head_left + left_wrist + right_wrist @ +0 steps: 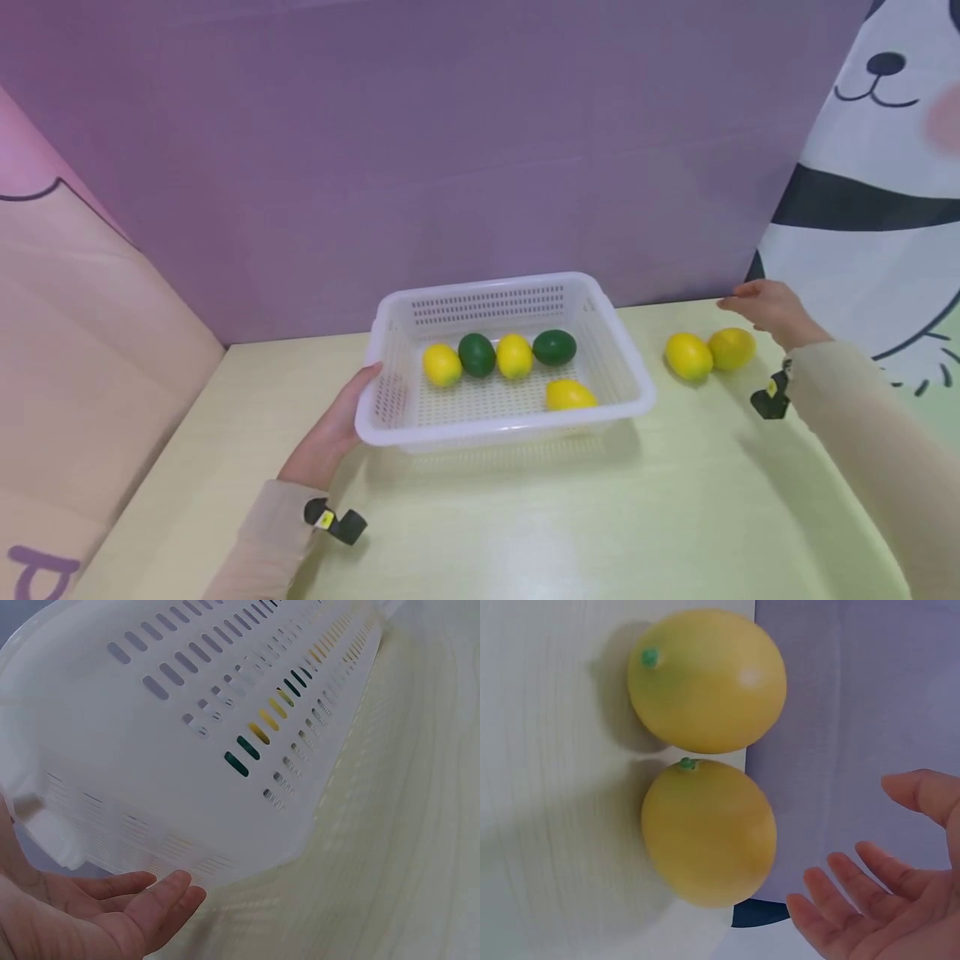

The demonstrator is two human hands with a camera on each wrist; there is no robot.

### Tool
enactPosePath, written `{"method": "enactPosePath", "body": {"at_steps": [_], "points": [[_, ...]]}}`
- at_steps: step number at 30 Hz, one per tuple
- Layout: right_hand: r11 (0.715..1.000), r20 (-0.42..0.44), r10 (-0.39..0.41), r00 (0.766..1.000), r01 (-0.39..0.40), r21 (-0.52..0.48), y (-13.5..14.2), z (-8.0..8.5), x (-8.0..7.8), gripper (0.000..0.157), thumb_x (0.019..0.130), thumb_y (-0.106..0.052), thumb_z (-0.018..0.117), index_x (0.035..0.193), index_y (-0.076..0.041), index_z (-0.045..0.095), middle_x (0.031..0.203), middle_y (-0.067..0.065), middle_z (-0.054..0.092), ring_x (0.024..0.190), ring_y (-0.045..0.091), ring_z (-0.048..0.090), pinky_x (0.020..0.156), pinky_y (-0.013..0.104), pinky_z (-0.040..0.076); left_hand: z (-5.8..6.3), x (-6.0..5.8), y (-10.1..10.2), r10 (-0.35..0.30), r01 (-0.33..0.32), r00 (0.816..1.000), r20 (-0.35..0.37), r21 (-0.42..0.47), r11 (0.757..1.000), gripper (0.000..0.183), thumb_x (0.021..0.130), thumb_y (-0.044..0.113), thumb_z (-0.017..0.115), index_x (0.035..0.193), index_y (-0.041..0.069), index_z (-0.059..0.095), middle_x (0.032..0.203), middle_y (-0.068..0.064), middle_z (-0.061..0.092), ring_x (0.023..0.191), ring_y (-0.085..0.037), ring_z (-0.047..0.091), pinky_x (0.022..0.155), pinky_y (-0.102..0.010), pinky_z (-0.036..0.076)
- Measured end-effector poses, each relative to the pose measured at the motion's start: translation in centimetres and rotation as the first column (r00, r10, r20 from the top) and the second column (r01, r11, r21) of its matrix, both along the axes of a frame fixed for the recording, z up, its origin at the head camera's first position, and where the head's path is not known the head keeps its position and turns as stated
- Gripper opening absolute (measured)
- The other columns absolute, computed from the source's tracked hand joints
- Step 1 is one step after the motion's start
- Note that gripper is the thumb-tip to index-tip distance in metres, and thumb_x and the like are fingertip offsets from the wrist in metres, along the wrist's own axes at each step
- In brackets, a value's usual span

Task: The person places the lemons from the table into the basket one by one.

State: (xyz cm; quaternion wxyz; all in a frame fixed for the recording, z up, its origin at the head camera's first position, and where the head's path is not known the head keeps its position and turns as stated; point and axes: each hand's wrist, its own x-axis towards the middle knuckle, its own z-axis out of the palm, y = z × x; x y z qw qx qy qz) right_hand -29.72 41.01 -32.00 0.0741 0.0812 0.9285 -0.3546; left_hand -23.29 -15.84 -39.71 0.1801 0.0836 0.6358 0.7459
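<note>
A white plastic basket (pixel 480 429) with slotted walls stands on the table. In it lie yellow lemons (pixel 442 365) and dark green, smooth oval fruits (pixel 554 347). My left hand (pixel 330 429) holds the basket's left end, thumb over the rim; the left wrist view shows its fingers (pixel 154 904) under the rim on the outside. At the right, my right hand (pixel 776 312) hovers just behind two more lemons on the table, a nearer one (pixel 688 357) and another (pixel 731 348). Its fingers are spread and loosely bent, holding nothing, in the right wrist view.
The pale wood-grain table (pixel 525 517) ends at a purple cloth backdrop (pixel 450 167) right behind the basket. A panda-print cloth (pixel 885 275) hangs at the right, close to my right hand. A beige and pink cloth (pixel 67 350) borders the left.
</note>
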Motion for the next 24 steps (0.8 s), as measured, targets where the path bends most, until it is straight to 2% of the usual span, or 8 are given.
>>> {"method": "enactPosePath", "body": {"at_steps": [6, 9, 13, 19, 24], "points": [[0.996, -0.024, -0.025, 0.999, 0.027, 0.09, 0.4, -0.8, -0.4, 0.075, 0.092, -0.041, 0.05, 0.134, 0.017, 0.028, 0.136, 0.039, 0.026, 0.114, 0.051, 0.037, 0.088, 0.057, 0.045, 0.0, -0.1, 0.0, 0.004, -0.004, 1.0, 0.0, -0.009, 1.0, 0.062, 0.101, 0.04, 0.019, 0.152, 0.013, -0.005, 0.15, -0.028, 0.016, 0.133, -0.045, 0.026, 0.107, -0.051, 0.031], [0.997, 0.017, -0.063, 0.998, 0.062, 0.054, 0.5, -1.4, -0.3, 0.084, 0.089, -0.046, 0.052, 0.134, 0.019, 0.023, 0.137, 0.04, 0.022, 0.118, 0.051, 0.032, 0.091, 0.058, 0.044, -0.1, -0.1, 0.0, -0.001, 0.001, 1.0, 0.002, -0.003, 1.0, 0.062, 0.101, 0.04, 0.019, 0.152, 0.013, -0.006, 0.151, -0.027, 0.015, 0.134, -0.046, 0.025, 0.107, -0.051, 0.03], [0.997, 0.096, -0.076, 0.993, 0.075, 0.009, 0.5, -1.9, -0.2, 0.095, 0.087, -0.052, 0.052, 0.135, 0.02, 0.013, 0.137, 0.04, 0.017, 0.119, 0.052, 0.029, 0.092, 0.06, 0.042, -0.2, -0.3, 0.0, -0.018, 0.019, 1.0, -0.008, 0.011, 1.0, 0.062, 0.102, 0.039, 0.018, 0.151, 0.013, -0.007, 0.151, -0.027, 0.014, 0.135, -0.046, 0.022, 0.108, -0.053, 0.027], [0.997, 0.162, -0.082, 0.983, 0.081, 0.017, -0.1, -2.4, -0.1, 0.094, 0.089, -0.051, 0.05, 0.136, 0.02, 0.009, 0.138, 0.04, 0.016, 0.118, 0.051, 0.03, 0.089, 0.056, 0.045, -0.1, -0.4, 0.0, -0.02, 0.02, 1.0, -0.018, 0.008, 1.0, 0.061, 0.102, 0.039, 0.018, 0.151, 0.012, -0.005, 0.15, -0.028, 0.015, 0.135, -0.045, 0.022, 0.109, -0.052, 0.027], [0.997, 0.177, -0.071, 0.982, 0.066, 0.036, 0.0, -3.0, 0.1, 0.091, 0.09, -0.048, 0.049, 0.134, 0.022, 0.012, 0.132, 0.04, 0.022, 0.113, 0.049, 0.034, 0.084, 0.051, 0.049, -0.1, -0.4, 0.0, -0.019, 0.019, 1.0, -0.017, 0.002, 1.0, 0.061, 0.102, 0.039, 0.018, 0.151, 0.011, -0.004, 0.15, -0.028, 0.016, 0.134, -0.044, 0.026, 0.107, -0.051, 0.03]]}}
